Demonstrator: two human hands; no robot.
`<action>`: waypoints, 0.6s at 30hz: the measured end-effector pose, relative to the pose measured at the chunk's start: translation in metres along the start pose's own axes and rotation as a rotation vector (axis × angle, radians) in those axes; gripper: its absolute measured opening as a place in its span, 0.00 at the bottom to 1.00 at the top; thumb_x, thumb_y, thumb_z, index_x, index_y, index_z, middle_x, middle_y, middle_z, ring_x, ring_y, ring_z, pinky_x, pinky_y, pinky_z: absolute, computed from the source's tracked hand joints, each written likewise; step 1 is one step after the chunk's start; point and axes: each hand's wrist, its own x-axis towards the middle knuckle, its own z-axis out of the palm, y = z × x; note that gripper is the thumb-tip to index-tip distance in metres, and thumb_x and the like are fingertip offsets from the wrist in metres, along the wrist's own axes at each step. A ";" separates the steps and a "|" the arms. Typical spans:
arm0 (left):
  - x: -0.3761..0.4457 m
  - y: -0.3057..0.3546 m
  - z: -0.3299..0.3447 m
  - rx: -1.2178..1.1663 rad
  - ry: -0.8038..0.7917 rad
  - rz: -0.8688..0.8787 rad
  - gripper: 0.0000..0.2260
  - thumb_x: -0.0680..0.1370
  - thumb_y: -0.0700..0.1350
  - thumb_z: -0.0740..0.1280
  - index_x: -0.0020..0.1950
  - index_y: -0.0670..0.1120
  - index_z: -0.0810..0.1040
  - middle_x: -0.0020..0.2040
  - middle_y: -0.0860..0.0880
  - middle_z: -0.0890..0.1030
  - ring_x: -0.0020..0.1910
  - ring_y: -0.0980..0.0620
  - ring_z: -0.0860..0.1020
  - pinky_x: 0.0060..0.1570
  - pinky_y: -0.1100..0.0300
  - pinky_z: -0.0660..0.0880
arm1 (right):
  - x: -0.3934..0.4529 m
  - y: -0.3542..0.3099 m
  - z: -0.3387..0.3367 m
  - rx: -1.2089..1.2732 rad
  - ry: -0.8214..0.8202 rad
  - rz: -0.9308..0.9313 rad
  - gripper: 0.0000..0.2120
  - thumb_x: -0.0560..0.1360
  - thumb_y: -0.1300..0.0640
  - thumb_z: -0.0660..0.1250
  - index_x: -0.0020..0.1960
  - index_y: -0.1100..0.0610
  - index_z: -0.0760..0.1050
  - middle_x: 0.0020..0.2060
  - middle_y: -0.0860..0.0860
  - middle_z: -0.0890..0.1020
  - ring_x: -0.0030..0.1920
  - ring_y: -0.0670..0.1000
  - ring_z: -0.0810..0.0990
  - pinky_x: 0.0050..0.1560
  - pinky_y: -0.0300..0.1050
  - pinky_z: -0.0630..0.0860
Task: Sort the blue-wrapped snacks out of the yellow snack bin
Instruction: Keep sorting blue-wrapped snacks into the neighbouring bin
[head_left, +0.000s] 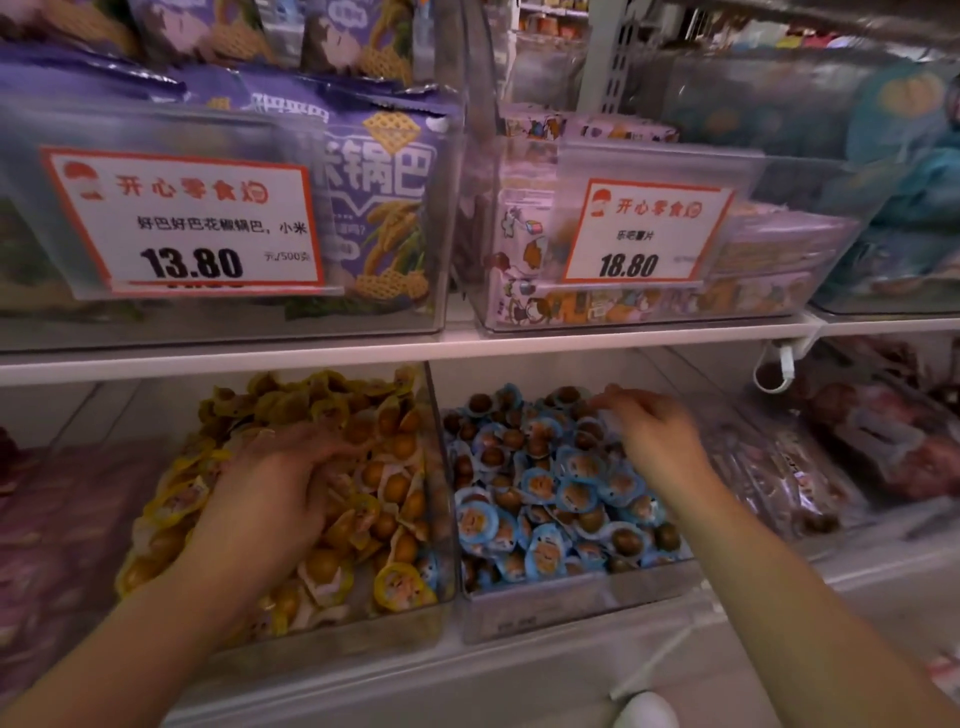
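Sorting stock, lower shelf, listed left to right. Yellow snack bin (441, 597): clear tub heaped with yellow-wrapped pieces; one blue-wrapped snack (427, 566) shows at its near right corner, against the divider wall. Left hand (270, 488): palm down, buried in the heap, fingers curled into the pieces; what its grip holds, if anything, cannot be told. Blue snack bin (571, 597): just beside, on the right, full of blue wrappers. Right hand (649, 431): over its far side, fingers loosely bent, apparently releasing. Advice: rake yellow pieces aside gently, pinch strays singly by the wrapper edge.
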 end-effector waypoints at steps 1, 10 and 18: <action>0.000 -0.002 -0.002 0.031 0.013 0.035 0.15 0.74 0.36 0.66 0.54 0.54 0.84 0.53 0.54 0.82 0.54 0.50 0.79 0.55 0.51 0.77 | -0.003 0.000 0.001 0.011 0.009 -0.053 0.11 0.79 0.55 0.64 0.43 0.54 0.85 0.41 0.48 0.86 0.49 0.51 0.84 0.51 0.47 0.79; -0.005 0.028 0.034 0.162 -0.630 0.238 0.22 0.71 0.66 0.69 0.61 0.58 0.78 0.60 0.56 0.73 0.62 0.54 0.69 0.60 0.57 0.68 | -0.078 -0.012 0.071 -0.107 -0.371 -0.431 0.13 0.76 0.40 0.60 0.53 0.43 0.80 0.48 0.39 0.82 0.51 0.38 0.80 0.51 0.36 0.77; 0.000 0.017 0.003 0.472 -0.646 0.190 0.11 0.73 0.55 0.69 0.55 0.58 0.81 0.65 0.53 0.69 0.67 0.46 0.66 0.69 0.45 0.57 | -0.065 -0.006 0.080 -0.052 -0.421 -0.272 0.08 0.81 0.52 0.63 0.50 0.44 0.81 0.44 0.39 0.83 0.47 0.36 0.80 0.46 0.30 0.74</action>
